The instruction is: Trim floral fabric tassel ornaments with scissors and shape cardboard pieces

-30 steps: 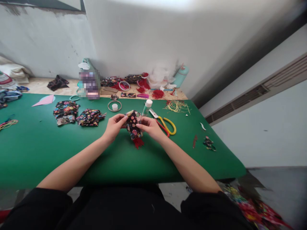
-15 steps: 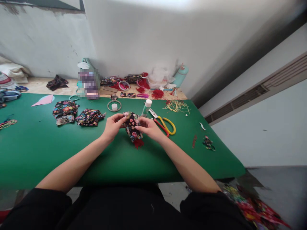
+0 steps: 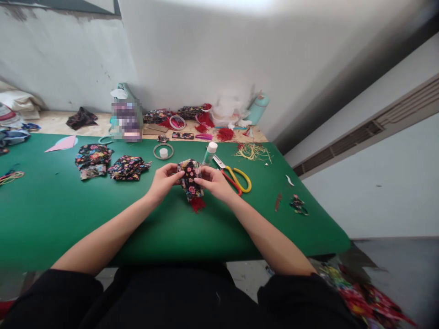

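1. My left hand [image 3: 163, 181] and right hand [image 3: 215, 181] meet at frame centre, each grip pinched shut on one floral pouch [image 3: 190, 179] above the green worktop [image 3: 68, 210].
2. Two floral fabric pieces [image 3: 93, 160] lie left; one pair of scissors [image 3: 236, 179] right.

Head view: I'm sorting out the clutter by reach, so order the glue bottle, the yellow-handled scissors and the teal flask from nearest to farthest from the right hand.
From the right hand:
1. Glue bottle, just beyond the fingers.
2. Yellow-handled scissors, to its right on the mat.
3. Teal flask, far back by the wall.

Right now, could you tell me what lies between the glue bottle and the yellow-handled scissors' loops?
In the head view, only the scissors' own blades and pivot span from the glue bottle to the yellow-handled scissors; otherwise bare green table.
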